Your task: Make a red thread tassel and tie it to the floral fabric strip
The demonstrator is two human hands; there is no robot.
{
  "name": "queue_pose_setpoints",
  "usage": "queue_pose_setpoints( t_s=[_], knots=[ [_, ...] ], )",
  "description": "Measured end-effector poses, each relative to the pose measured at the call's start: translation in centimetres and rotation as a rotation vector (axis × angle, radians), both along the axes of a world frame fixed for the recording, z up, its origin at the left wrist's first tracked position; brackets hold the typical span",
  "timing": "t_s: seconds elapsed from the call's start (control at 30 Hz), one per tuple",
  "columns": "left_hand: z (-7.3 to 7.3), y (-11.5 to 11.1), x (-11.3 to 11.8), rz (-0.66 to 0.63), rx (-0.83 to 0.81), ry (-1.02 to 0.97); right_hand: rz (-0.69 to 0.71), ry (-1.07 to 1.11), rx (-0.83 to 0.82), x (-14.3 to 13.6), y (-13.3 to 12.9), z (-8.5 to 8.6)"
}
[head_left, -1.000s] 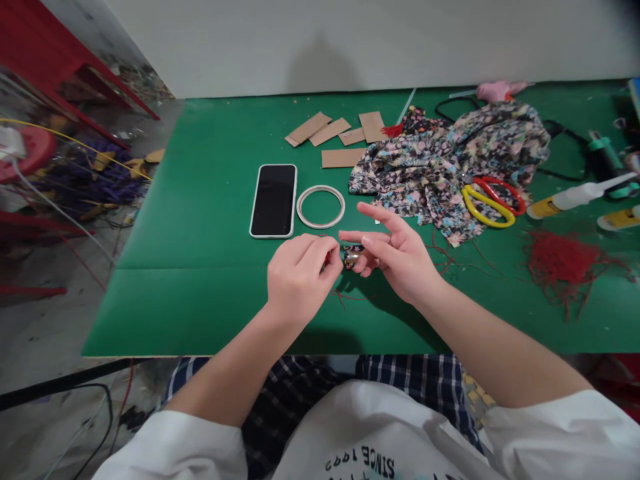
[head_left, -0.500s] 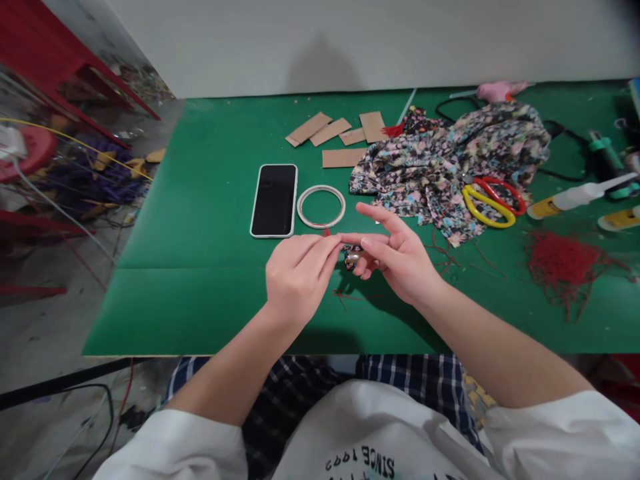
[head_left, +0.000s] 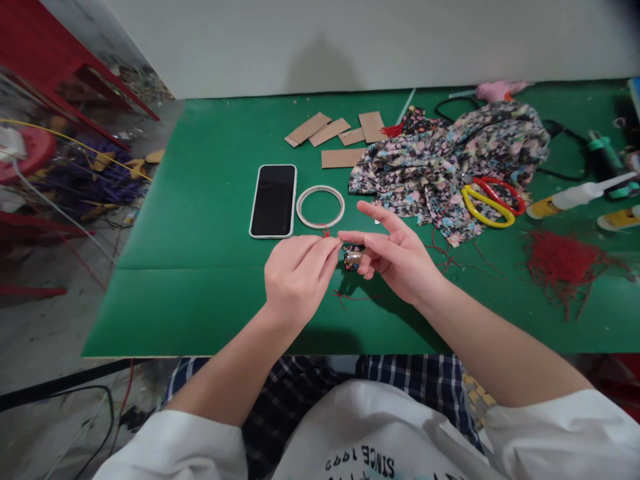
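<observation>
My left hand (head_left: 303, 270) is closed in a pinch above the green table, palm down. A bit of red thread (head_left: 327, 233) sticks out at its fingertips. Facing it, my right hand (head_left: 397, 260) has the thumb laid against one finger that reaches to the left fingertips, with another finger raised. Its lower fingers are curled at a small floral fabric piece (head_left: 352, 257) with a shiny silvery part; their exact grip is partly hidden. Just beyond the hands lies a roll of white tape (head_left: 299, 208). A loose red thread (head_left: 345, 297) lies below them.
A phone (head_left: 273, 201) lies left of the tape. Cardboard strips (head_left: 343, 158) are farther back. Crumpled floral cloth (head_left: 415, 160), scissors (head_left: 487, 205), a red thread tangle (head_left: 563, 260) and glue bottles (head_left: 563, 201) spread to the right. A pink glue gun (head_left: 497, 91) is behind.
My right hand has shifted slightly; its outstretched finger has drawn back a little from the left fingertips. The small fabric piece shows more fully. My left hand is nearly still.
</observation>
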State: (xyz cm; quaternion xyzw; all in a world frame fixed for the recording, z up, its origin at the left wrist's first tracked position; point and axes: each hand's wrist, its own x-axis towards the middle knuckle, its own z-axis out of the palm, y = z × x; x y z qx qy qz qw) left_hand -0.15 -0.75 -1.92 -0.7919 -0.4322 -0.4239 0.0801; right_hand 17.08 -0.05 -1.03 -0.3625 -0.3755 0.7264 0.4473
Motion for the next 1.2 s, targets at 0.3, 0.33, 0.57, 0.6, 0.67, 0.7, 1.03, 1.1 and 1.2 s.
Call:
queue_pose_setpoints(
  t_s=[0.3, 0.33, 0.57, 0.6, 0.67, 0.7, 1.03, 1.1, 1.2],
  knots=[
    [0.04, 0.07, 0.03, -0.011, 0.035, 0.002, 0.006, 0.04, -0.012, 0.18, 0.26, -0.34],
    [0.05, 0.06, 0.02, -0.013, 0.036, 0.001, 0.007, 0.048, -0.012, 0.21, 0.27, -0.35],
    [0.03, 0.03, -0.07, -0.008, 0.046, -0.002, 0.01, 0.02, -0.004, 0.12, 0.17, -0.25],
    [0.0, 0.04, -0.07, -0.011, 0.045, 0.002, 0.01, 0.006, -0.004, 0.08, 0.15, -0.23],
    [-0.07, 0.06, -0.08, -0.02, 0.04, 0.011, 0.012, -0.007, -0.004, 0.03, 0.1, -0.18],
    [-0.1, 0.07, -0.08, -0.023, 0.038, 0.014, 0.014, -0.002, -0.004, 0.02, 0.08, -0.16],
    [-0.05, 0.05, -0.05, -0.024, 0.047, 0.034, 0.027, 0.004, -0.012, 0.01, 0.06, -0.09],
    [-0.04, 0.07, -0.04, -0.024, 0.05, 0.036, 0.026, 0.005, -0.013, 0.02, 0.07, -0.07],
    [-0.04, 0.1, -0.02, -0.024, 0.048, 0.033, 0.023, 0.01, -0.018, 0.04, 0.11, -0.05]
  ],
)
